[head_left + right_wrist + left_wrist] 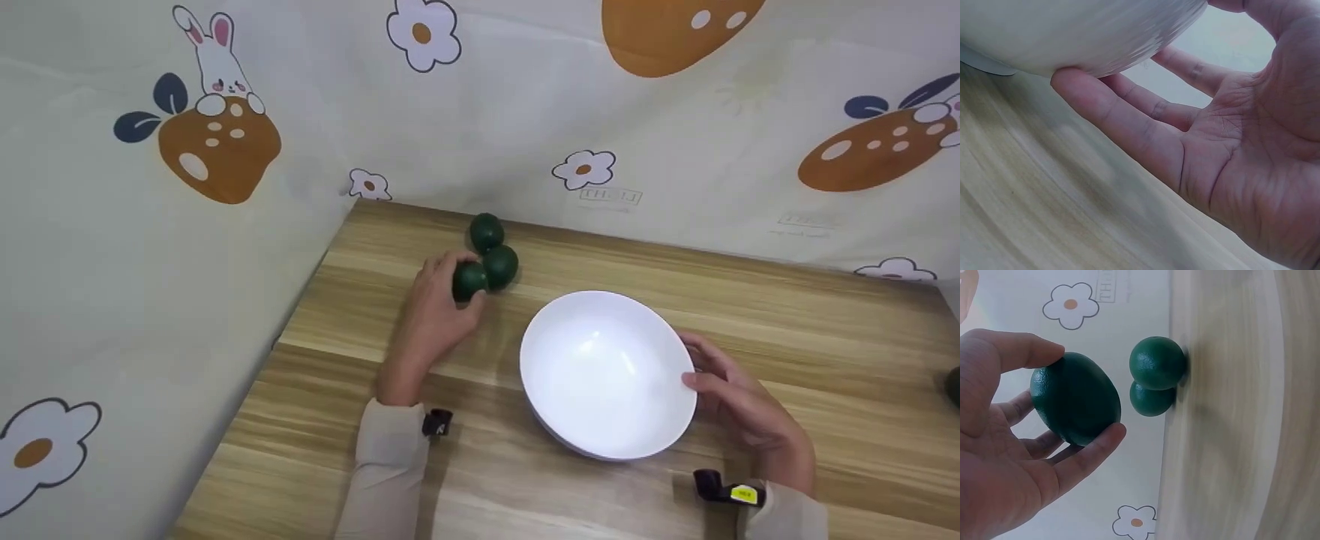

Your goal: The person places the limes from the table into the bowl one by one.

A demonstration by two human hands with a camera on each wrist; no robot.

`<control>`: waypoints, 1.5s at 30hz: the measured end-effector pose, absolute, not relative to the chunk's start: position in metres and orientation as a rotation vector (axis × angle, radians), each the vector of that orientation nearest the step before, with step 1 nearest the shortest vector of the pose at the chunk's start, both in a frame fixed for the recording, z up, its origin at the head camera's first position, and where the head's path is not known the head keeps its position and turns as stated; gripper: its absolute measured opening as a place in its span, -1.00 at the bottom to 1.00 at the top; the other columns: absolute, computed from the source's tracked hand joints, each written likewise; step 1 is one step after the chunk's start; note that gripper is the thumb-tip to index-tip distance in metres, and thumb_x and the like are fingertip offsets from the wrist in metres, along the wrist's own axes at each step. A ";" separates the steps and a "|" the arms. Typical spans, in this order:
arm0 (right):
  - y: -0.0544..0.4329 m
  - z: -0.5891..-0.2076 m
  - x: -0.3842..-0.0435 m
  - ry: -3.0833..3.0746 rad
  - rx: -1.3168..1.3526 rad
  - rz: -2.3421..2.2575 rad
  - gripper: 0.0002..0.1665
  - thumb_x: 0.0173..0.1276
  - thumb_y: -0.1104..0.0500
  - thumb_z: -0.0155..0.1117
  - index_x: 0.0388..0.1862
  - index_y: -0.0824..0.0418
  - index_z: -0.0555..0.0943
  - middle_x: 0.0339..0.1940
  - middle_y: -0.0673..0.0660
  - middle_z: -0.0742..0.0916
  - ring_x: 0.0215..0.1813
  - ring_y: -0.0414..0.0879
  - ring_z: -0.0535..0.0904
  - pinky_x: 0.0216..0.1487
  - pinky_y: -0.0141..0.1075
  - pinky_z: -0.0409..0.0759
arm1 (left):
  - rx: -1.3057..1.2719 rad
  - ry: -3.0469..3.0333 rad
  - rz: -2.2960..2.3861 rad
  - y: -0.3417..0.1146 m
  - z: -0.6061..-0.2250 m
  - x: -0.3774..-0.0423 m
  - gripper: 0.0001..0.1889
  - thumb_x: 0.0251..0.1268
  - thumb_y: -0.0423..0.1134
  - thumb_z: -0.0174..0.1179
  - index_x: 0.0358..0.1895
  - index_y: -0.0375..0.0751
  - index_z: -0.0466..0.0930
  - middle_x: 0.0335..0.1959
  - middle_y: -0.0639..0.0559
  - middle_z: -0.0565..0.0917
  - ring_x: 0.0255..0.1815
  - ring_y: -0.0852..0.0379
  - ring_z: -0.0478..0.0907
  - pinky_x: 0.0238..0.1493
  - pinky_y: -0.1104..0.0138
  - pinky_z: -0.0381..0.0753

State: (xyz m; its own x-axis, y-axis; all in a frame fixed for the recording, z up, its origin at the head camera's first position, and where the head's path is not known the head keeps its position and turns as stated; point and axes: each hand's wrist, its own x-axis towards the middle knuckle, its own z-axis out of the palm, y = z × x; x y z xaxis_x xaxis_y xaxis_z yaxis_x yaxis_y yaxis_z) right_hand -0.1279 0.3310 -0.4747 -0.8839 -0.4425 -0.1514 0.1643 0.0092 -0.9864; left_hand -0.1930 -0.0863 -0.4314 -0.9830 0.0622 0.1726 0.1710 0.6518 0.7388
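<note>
In the head view my left hand [439, 311] grips a dark green oval fruit [470, 280], thumb on one side and fingers on the other. The left wrist view shows this fruit [1077, 400] between thumb and fingertips. Two more dark green fruits, one nearer [501, 266] and one farther back [487, 232], rest on the table right beside it. My right hand [742, 397] holds a white bowl [607, 375] by its right side, thumb over the rim. From the right wrist, the fingers [1123, 118] press under the bowl's outer wall. Nothing lies inside the bowl.
The wood-grain table [315, 420] meets a pale printed sheet [510, 135] along its back and left edges. Another dark green thing [952, 386] is cut off at the far right edge of the head view.
</note>
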 end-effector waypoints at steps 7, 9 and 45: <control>0.335 -0.474 -0.127 1.889 -0.288 -1.912 -0.36 0.60 0.36 -0.05 0.50 -0.17 0.42 0.36 -0.17 0.64 0.18 -0.14 0.73 0.13 -0.11 0.77 | -0.177 -2.753 -1.294 -0.084 -0.429 -0.190 -0.50 0.40 -0.17 0.36 0.37 0.05 0.49 0.36 -0.17 0.51 0.40 -0.16 0.50 0.49 -0.14 0.47; 0.336 -0.474 -0.127 1.890 -0.296 -1.916 -0.36 0.60 0.36 -0.05 0.50 -0.17 0.42 0.36 -0.18 0.63 0.20 -0.14 0.72 0.13 -0.12 0.77 | -0.179 -2.753 -1.308 -0.083 -0.428 -0.190 -0.49 0.40 -0.17 0.35 0.37 0.06 0.49 0.37 -0.16 0.51 0.41 -0.16 0.50 0.49 -0.15 0.46; 0.331 -0.475 -0.129 1.875 -0.294 -1.923 -0.36 0.60 0.35 -0.04 0.53 -0.14 0.40 0.36 -0.14 0.63 0.17 -0.11 0.74 0.12 -0.10 0.78 | -0.425 -2.541 -1.816 -0.084 -0.420 -0.188 -0.47 0.39 -0.14 0.36 0.39 0.04 0.49 0.53 -0.20 0.43 0.51 -0.20 0.45 0.30 -0.11 0.67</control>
